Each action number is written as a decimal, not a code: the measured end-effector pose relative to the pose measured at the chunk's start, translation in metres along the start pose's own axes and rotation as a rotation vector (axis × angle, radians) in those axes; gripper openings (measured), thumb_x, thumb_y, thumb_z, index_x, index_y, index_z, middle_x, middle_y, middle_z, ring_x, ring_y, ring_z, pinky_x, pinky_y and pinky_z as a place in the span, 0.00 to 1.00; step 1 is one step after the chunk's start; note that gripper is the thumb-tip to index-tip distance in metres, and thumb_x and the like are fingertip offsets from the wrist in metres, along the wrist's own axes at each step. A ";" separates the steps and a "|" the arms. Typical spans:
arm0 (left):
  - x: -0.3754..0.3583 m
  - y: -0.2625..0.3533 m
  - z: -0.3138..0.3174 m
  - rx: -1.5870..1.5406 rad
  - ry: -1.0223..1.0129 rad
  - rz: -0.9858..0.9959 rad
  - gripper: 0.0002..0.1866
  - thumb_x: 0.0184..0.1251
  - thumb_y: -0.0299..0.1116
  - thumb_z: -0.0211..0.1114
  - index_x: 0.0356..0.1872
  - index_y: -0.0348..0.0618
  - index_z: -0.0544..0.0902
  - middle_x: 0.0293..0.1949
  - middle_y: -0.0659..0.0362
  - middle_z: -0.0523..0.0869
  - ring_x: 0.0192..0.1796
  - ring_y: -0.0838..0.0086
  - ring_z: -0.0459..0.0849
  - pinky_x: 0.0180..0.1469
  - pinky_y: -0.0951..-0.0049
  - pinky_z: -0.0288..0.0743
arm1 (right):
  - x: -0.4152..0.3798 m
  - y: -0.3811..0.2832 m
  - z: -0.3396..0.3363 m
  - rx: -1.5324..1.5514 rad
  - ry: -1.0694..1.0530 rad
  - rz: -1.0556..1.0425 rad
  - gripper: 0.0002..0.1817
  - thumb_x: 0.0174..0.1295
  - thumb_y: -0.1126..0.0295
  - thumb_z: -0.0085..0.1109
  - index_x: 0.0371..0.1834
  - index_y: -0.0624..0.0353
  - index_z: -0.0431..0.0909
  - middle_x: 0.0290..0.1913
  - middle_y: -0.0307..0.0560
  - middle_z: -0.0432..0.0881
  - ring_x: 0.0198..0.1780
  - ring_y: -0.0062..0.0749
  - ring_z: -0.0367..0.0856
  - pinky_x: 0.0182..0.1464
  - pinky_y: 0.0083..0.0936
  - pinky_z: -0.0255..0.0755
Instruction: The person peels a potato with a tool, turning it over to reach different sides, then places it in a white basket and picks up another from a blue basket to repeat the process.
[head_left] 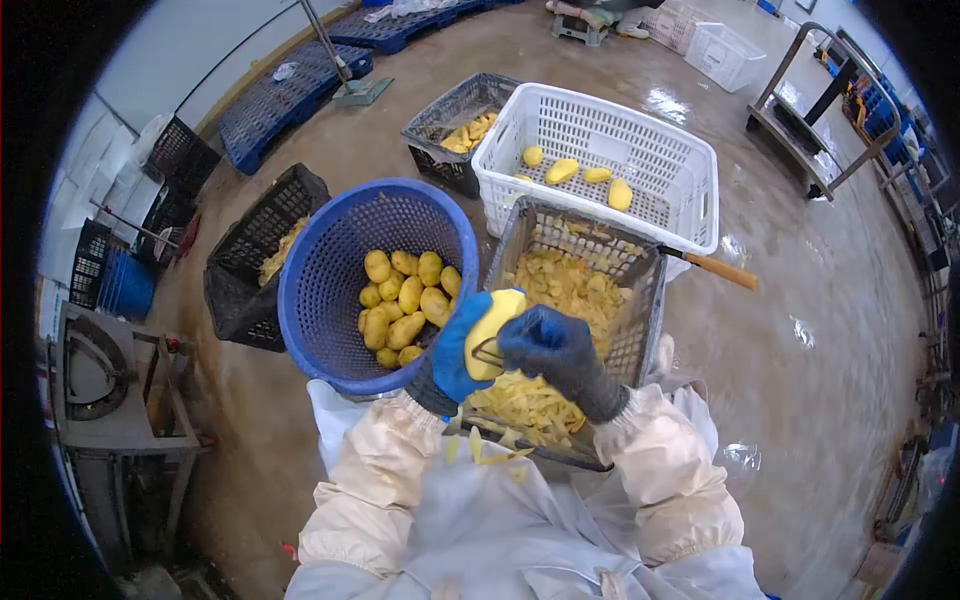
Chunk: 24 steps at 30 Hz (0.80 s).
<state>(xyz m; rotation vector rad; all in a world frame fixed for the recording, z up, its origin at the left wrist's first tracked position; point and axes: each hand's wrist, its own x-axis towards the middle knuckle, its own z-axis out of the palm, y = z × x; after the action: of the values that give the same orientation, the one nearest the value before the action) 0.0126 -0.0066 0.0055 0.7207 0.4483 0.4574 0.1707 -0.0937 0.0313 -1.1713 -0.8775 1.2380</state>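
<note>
My left hand [457, 350], in a blue glove, is wrapped round a peeled yellow potato [494, 318]. In a dark glove, my right hand [555, 350] grips a peeler [487, 351], whose metal loop lies against the potato's side; its handle is hidden in the fist. Below both hands stands a dark crate [650, 330] holding many peelings [565, 285]. Left of it, a blue perforated basket [310, 290] contains several unpeeled potatoes [405, 295]. Several peeled potatoes [563, 171] lie in a white crate [640, 130] beyond. Some peel strips rest on my apron [480, 500].
A knife with a wooden handle [725, 270] lies across the dark crate's right edge. Black crates with yellow pieces stand behind [445, 165] and left [235, 270] of the basket. A metal stand [120, 400] is at left, a trolley [800, 140] at far right. The floor looks wet.
</note>
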 end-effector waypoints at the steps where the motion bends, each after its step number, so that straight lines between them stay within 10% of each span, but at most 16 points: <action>1: -0.002 0.004 0.004 0.000 0.000 -0.005 0.30 0.69 0.50 0.51 0.63 0.37 0.66 0.54 0.54 0.77 0.53 0.65 0.79 0.53 0.60 0.76 | 0.008 0.006 -0.006 -0.004 0.058 0.016 0.07 0.59 0.68 0.62 0.36 0.59 0.77 0.26 0.39 0.80 0.23 0.17 0.74 0.24 0.15 0.67; 4: -0.004 0.006 0.008 -0.298 -0.190 -0.198 0.29 0.67 0.47 0.56 0.64 0.41 0.66 0.51 0.53 0.77 0.49 0.63 0.79 0.49 0.65 0.77 | 0.037 0.001 -0.067 0.079 0.444 -0.084 0.06 0.63 0.67 0.57 0.35 0.57 0.76 0.24 0.37 0.76 0.23 0.19 0.72 0.23 0.15 0.65; 10: 0.001 0.005 0.009 -0.207 -0.095 -0.048 0.29 0.68 0.47 0.54 0.64 0.39 0.66 0.53 0.50 0.76 0.52 0.62 0.78 0.52 0.64 0.76 | 0.009 -0.017 -0.022 0.145 0.102 0.059 0.08 0.62 0.67 0.58 0.38 0.61 0.76 0.27 0.41 0.79 0.26 0.20 0.77 0.23 0.15 0.66; 14: -0.001 0.001 0.007 -0.172 -0.053 -0.048 0.28 0.70 0.45 0.51 0.65 0.38 0.64 0.53 0.50 0.77 0.53 0.64 0.78 0.56 0.66 0.74 | 0.028 -0.009 -0.060 0.080 0.389 0.004 0.07 0.63 0.68 0.54 0.37 0.61 0.76 0.27 0.42 0.78 0.25 0.21 0.75 0.25 0.15 0.67; 24: 0.030 -0.014 -0.038 -0.599 0.027 0.065 0.15 0.71 0.45 0.51 0.47 0.46 0.76 0.45 0.51 0.81 0.46 0.60 0.80 0.47 0.54 0.78 | 0.012 0.008 0.001 0.247 0.160 -0.054 0.08 0.62 0.69 0.60 0.37 0.62 0.75 0.31 0.44 0.81 0.29 0.22 0.79 0.29 0.16 0.72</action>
<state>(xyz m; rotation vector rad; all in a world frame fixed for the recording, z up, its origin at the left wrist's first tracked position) 0.0196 0.0198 -0.0367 0.1497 0.2897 0.6259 0.1698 -0.0823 0.0227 -1.0262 -0.6143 1.1554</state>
